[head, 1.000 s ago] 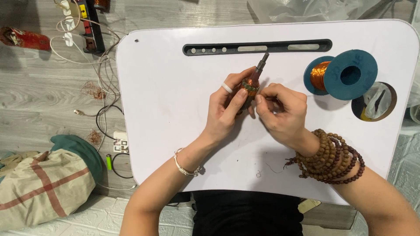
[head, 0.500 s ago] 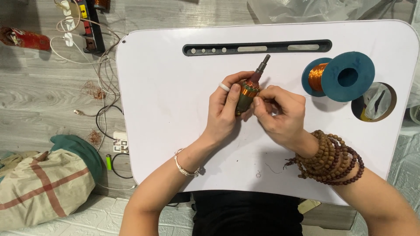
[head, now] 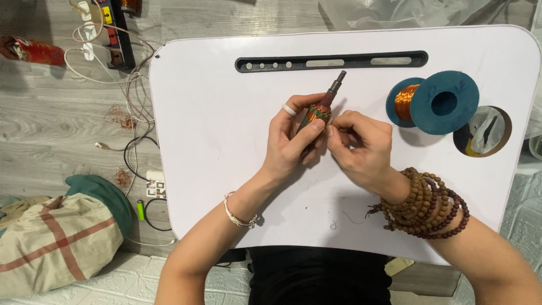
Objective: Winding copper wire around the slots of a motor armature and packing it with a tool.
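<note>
Over the middle of the white counter, the left hand has its fingers wrapped around a small motor rotor, whose copper windings show at the thumb and whose metal shaft points up and away towards the dark slotted groove. The right hand sits just beside it, fingers pinched together at the rotor's windings; whether they hold a wire is too fine to tell. A teal spool of copper wire lies on its side to the right, near a round cup hole. Wooden bead bracelets circle the right wrist.
</note>
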